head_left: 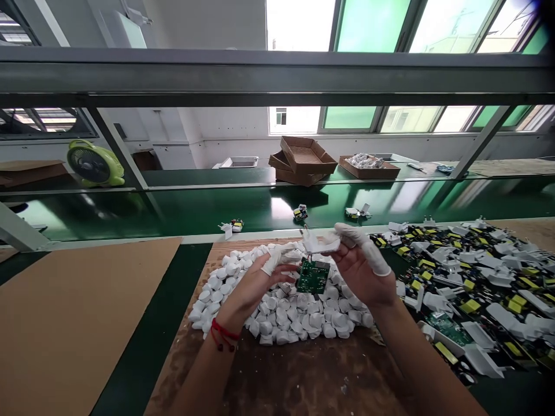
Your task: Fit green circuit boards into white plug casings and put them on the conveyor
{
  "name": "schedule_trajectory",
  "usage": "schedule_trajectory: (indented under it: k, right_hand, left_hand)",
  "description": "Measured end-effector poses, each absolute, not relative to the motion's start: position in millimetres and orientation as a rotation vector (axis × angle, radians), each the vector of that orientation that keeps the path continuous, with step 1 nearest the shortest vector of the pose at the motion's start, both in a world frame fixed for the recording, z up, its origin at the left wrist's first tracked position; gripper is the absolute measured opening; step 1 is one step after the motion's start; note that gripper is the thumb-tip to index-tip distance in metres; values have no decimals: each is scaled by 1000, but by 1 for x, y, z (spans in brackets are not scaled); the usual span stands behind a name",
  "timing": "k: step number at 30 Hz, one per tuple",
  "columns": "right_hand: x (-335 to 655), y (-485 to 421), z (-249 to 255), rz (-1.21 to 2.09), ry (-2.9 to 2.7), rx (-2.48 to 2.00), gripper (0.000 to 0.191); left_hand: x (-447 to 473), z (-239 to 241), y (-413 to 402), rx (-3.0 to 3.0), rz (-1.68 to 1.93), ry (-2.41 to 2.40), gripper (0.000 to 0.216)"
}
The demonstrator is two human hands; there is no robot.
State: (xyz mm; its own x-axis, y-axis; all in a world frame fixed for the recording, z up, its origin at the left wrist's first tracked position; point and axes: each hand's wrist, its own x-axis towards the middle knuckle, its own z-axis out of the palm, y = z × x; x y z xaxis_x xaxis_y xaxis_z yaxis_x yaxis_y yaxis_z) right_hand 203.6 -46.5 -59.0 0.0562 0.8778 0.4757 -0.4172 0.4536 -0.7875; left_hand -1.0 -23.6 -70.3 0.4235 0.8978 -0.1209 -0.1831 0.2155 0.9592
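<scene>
My right hand, with white finger covers, pinches a white plastic plug casing part above the pile. A green circuit board hangs just below that part, seemingly joined to it by short wires. At the board's left edge are the curled fingers of my left hand, which also wears white finger covers and appears to grip the edge. Beneath both hands spreads a heap of small white plastic caps on a brown board.
To the right lies a large pile of circuit boards with white casings. Several loose assemblies, one being a small board, rest on the green belt. Behind are cardboard trays and a green fan. A metal beam crosses overhead.
</scene>
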Motion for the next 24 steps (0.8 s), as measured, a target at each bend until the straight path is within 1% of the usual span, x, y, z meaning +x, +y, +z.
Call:
schedule_trajectory:
  k: [2,4,6,8,10,12,14,15,19,24]
  right_hand:
    - [198,-48,-61,1117,-1169,-479,32]
    - [195,-47,-62,1144,-1227,-473,37]
    - [194,-46,-64,1103,-1275,-510,43]
    - [196,-43,-65,978,-1326,-623,44]
    - [200,-39,-66,779,-1435,-808,37]
    - [207,-37,-65,619,-1652,-955,26]
    - [215,-35,-62,565,-1921,-973,18]
    - [219,-34,-61,569,-2035,-951,18]
    - [228,-32,-62,542,-2275,-976,25]
    - [223,-27,-79,400,-2481,-1106,43]
  left_hand:
    - [2,-71,-26,1041,810,693,35]
    - [6,-69,-27,967,795,616,32]
    - [7,-67,-26,866,830,600,28]
    - [7,-63,-25,764,887,595,26]
    - [5,-60,-22,685,968,592,26]
    - [3,-58,-20,639,1059,593,27]
    - [1,-57,-18,612,1142,599,29]
    - [0,-57,-17,595,1174,605,30]
    - [-1,-55,-16,527,1231,631,31]
    - [-1,-54,-18,532,1237,606,28]
